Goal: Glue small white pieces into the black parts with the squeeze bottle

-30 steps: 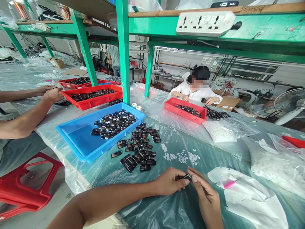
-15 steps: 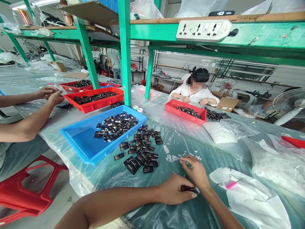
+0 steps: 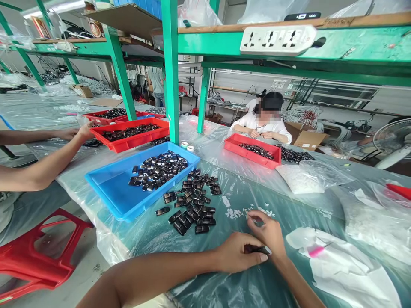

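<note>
My left hand (image 3: 240, 252) is closed around a small black glossy piece (image 3: 263, 250), whose end sticks out past the thumb. It looks like the black oblong pieces (image 3: 192, 209) piled on the plastic-covered table to the left. Just beyond, my right hand (image 3: 265, 229) has thumb and forefinger pinched together at the edge of some small white bits (image 3: 234, 213); anything between the fingertips is too small to make out. The right wrist lies close behind the left fingertips. A blue tray (image 3: 109, 192) holds more of the black pieces.
Red trays (image 3: 128, 143) of dark parts stand behind the blue one, beside a co-worker's hands (image 3: 81, 130). Across the table another person sits at a red tray (image 3: 257, 154). Bags of white bits (image 3: 302, 177) and white sheeting (image 3: 349, 265) lie right. A green post (image 3: 170, 77) rises behind.
My right fingers have drawn together into a pinch by the white bits. My left hand keeps the black piece, nearly unmoved. The co-worker's hand at left has moved toward the red tray.
</note>
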The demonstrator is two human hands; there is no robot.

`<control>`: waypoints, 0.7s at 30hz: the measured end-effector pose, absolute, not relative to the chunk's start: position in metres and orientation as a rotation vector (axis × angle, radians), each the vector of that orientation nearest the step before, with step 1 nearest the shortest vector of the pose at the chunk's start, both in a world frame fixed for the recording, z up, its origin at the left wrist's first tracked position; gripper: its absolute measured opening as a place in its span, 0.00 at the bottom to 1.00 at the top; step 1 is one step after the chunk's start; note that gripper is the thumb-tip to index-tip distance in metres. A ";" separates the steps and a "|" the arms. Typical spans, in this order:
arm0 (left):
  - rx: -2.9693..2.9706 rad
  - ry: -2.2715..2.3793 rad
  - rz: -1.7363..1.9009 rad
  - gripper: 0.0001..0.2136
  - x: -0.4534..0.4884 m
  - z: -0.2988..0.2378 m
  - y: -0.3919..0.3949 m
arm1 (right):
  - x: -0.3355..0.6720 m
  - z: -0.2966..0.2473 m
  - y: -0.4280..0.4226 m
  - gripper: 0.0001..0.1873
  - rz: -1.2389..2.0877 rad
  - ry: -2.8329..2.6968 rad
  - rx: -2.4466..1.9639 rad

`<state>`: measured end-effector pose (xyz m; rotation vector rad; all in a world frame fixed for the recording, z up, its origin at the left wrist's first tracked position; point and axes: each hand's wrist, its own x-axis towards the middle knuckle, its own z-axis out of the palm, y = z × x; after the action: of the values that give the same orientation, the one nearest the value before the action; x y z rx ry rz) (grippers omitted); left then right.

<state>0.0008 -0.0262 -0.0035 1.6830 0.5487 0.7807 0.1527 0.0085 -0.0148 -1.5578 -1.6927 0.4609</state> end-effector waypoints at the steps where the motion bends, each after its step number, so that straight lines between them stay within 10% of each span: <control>1: 1.625 0.551 0.786 0.15 0.001 -0.003 -0.026 | 0.158 -0.013 0.003 0.08 0.507 -1.640 -1.557; 21: 1.537 0.512 0.677 0.21 0.002 -0.009 -0.019 | 0.188 -0.009 -0.063 0.18 1.271 -0.839 -1.305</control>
<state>0.0022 -0.0190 -0.0093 1.5371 0.5119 0.6770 0.1881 -0.0629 -0.0089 -1.3051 -0.8385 1.2706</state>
